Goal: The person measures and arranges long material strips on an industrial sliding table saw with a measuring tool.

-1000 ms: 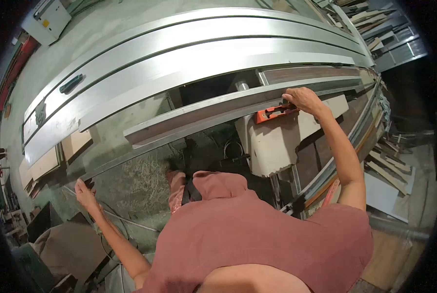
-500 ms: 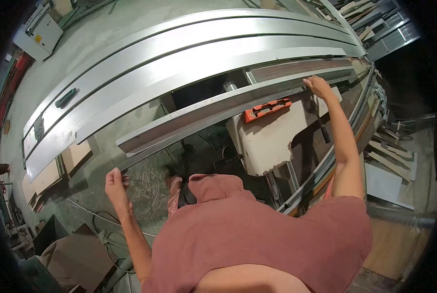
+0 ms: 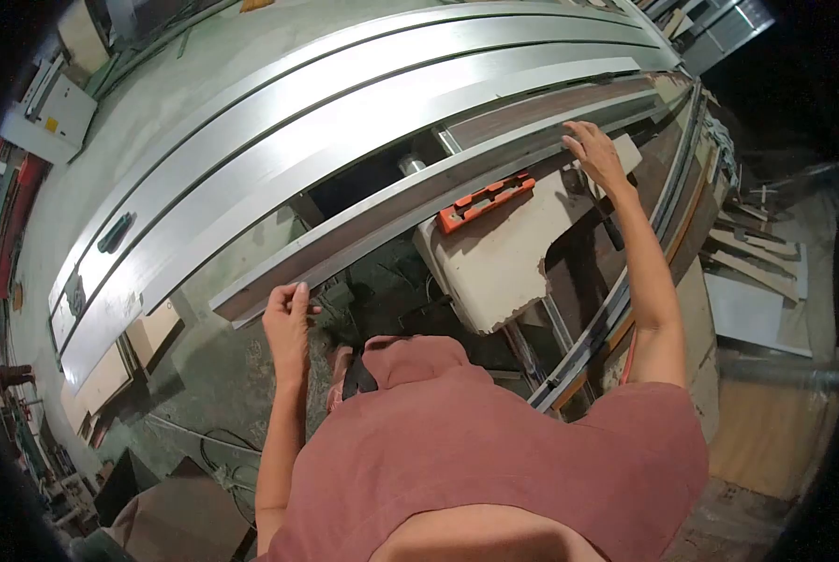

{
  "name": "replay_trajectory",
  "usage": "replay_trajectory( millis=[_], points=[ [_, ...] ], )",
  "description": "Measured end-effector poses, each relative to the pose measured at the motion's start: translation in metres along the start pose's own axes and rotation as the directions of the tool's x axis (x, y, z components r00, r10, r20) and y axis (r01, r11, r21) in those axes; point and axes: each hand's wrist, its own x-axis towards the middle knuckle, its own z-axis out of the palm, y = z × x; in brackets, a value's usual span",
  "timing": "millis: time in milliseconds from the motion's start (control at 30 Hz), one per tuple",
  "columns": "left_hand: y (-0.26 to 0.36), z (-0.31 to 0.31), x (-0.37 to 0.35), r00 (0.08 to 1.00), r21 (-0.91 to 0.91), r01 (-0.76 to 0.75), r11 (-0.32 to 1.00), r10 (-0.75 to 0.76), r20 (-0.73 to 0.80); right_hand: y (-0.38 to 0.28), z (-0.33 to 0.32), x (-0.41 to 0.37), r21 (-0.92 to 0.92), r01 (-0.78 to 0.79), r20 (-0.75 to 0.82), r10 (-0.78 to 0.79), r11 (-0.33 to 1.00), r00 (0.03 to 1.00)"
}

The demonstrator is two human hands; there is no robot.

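A long grey metal rail (image 3: 363,225) with an angled profile runs diagonally across in front of me. At its near left end is my left hand (image 3: 288,328), thumb raised against the rail's lower edge, fingers loosely bent and apart. Toward the far right end, my right hand (image 3: 595,155) hovers at the rail's front edge with its fingers spread. A thin strip shows along the rail's lower front edge. Beneath the right part of the rail lies an orange slotted holder (image 3: 487,203), on top of a cream-coloured housing (image 3: 494,272) with a ragged edge.
Beyond the rail stretches a wide slotted metal table (image 3: 335,122), with a small dark green tool (image 3: 115,232) on its left end. A white machine cabinet (image 3: 54,112) stands far left. Boards (image 3: 761,258) lie on the right; cables (image 3: 227,459) trail across the floor at lower left.
A thin strip stretched between both hands now lies along the rail. My left hand has moved right and up to the rail; my right hand's fingers have spread from a pinch.
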Motion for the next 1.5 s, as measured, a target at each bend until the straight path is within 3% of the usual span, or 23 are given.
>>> replay_trajectory(
  millis=[100, 233, 300, 367, 500, 733, 967, 1033, 1100, 1167, 1200, 1267, 1300, 1367, 1433, 1500],
  points=[
    [0.006, 0.027, 0.010, 0.994, 0.006, -0.056, 0.998, 0.055, 0.096, -0.018, -0.010, -0.008, 0.028, 0.065, -0.045, -0.064, 0.997, 0.997],
    [0.024, 0.064, 0.018, 0.970, 0.190, -0.189, 0.963, 0.153, 0.190, -0.034, -0.018, -0.019, 0.022, 0.123, -0.049, -0.122, 0.992, 0.991],
    [0.027, 0.081, 0.026, 0.912, 0.315, -0.387, 0.867, 0.311, 0.266, -0.042, -0.023, -0.025, 0.072, 0.138, -0.045, -0.135, 0.988, 0.990],
    [0.029, 0.099, 0.033, 0.902, 0.311, -0.405, 0.860, 0.321, 0.289, -0.041, -0.022, -0.030, 0.065, 0.144, -0.071, -0.139, 0.987, 0.988],
    [0.035, 0.131, 0.048, 0.878, 0.365, -0.422, 0.830, 0.274, 0.393, -0.046, -0.029, -0.046, 0.064, 0.128, -0.067, -0.123, 0.990, 0.990],
    [0.049, 0.182, 0.070, 0.766, 0.453, -0.584, 0.674, 0.272, 0.583, -0.044, -0.033, -0.069, 0.097, 0.105, -0.098, -0.095, 0.990, 0.991],
    [0.072, 0.207, 0.087, 0.709, 0.463, -0.547, 0.698, 0.092, 0.699, -0.039, -0.024, -0.075, 0.103, 0.086, -0.152, -0.069, 0.991, 0.986],
    [0.073, 0.217, 0.093, 0.685, 0.483, -0.553, 0.678, 0.041, 0.727, -0.042, -0.019, -0.064, 0.075, 0.149, -0.146, -0.137, 0.986, 0.980],
    [0.072, 0.231, 0.097, 0.667, 0.486, -0.600, 0.636, 0.062, 0.743, -0.045, -0.003, -0.051, 0.082, 0.146, -0.091, -0.138, 0.986, 0.986],
    [0.080, 0.244, 0.093, 0.687, 0.529, -0.535, 0.659, -0.025, 0.726, -0.043, 0.019, -0.038, -0.144, 0.185, -0.001, -0.187, 0.972, 0.982],
    [0.083, 0.253, 0.092, 0.675, 0.517, -0.553, 0.654, -0.012, 0.738, -0.043, 0.022, -0.032, -0.158, 0.169, -0.013, -0.174, 0.973, 0.985],
    [0.079, 0.271, 0.092, 0.687, 0.550, -0.616, 0.564, 0.043, 0.725, -0.044, 0.028, -0.024, -0.187, 0.148, 0.138, -0.124, 0.971, 0.983],
    [0.076, 0.280, 0.096, 0.694, 0.568, -0.640, 0.518, 0.071, 0.717, -0.041, 0.030, -0.021, -0.196, 0.141, 0.130, -0.116, 0.970, 0.985],
    [0.068, 0.296, 0.106, 0.659, 0.506, -0.642, 0.576, 0.077, 0.748, -0.034, 0.037, -0.015, -0.145, 0.110, 0.168, -0.085, 0.983, 0.982],
    [0.064, 0.313, 0.110, 0.619, 0.449, -0.702, 0.552, 0.161, 0.769, -0.018, 0.052, -0.009, -0.090, 0.110, 0.074, -0.103, 0.990, 0.992],
    [0.067, 0.326, 0.106, 0.627, 0.448, -0.709, 0.545, 0.195, 0.754, -0.014, 0.045, -0.003, -0.194, 0.061, 0.263, -0.009, 0.979, 0.965]
  ],
)
